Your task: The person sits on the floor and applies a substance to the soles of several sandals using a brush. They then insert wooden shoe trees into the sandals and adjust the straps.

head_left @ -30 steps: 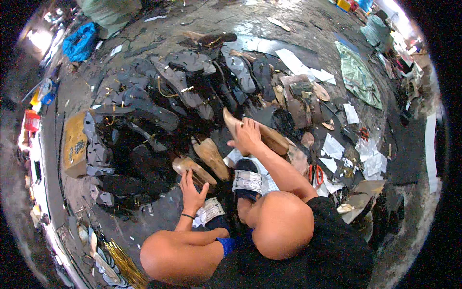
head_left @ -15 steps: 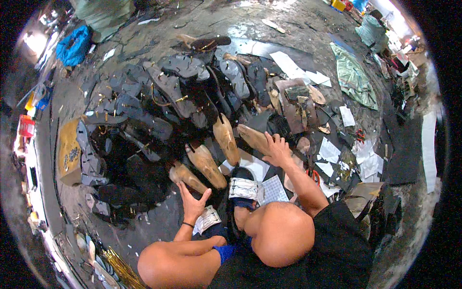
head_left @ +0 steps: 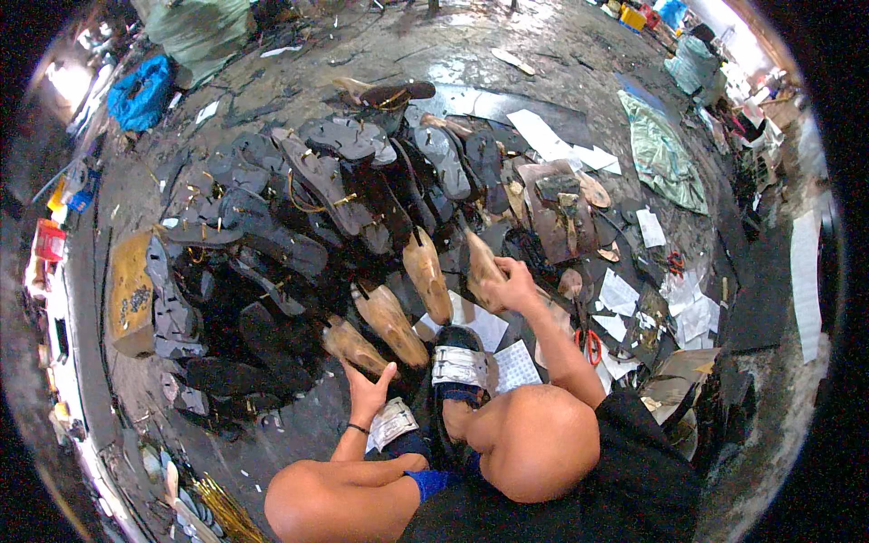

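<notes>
Right hand (head_left: 512, 288): fingers curled and clamped round a tan wooden shoe last (head_left: 482, 262), which points up and away from the person, just right of the row of lasts. Thumb side faces the camera; the grip covers the lower end of the last.

Left hand (head_left: 367, 391): fingers together, slightly bent, palm down. Fingertips rest on the heel end of the nearest tan last (head_left: 353, 347) in the row. Whether the fingers actually close on it cannot be told; it reads as a flat touch. A dark band sits on the wrist.

Between the two hands lie two more tan lasts (head_left: 389, 312) (head_left: 427, 276), side by side, toes angled up and to the left, fanned on the floor.

Just below them, the person's feet wear dark sandals with silvery straps (head_left: 459, 366), resting on white paper sheets (head_left: 516, 362).

Further out: a wide pile of dark sandal soles and uppers (head_left: 299, 208) spreads across the wet grey floor (head_left: 561, 54), touching the upper ends of the lasts. A yellowish box (head_left: 131, 291) sits at the left edge of the pile. Red-handled scissors (head_left: 590, 346) lie right of the right forearm, among paper scraps. A green sheet (head_left: 665, 149) lies well apart at upper right; a blue bag (head_left: 140, 90) at upper left.
</notes>
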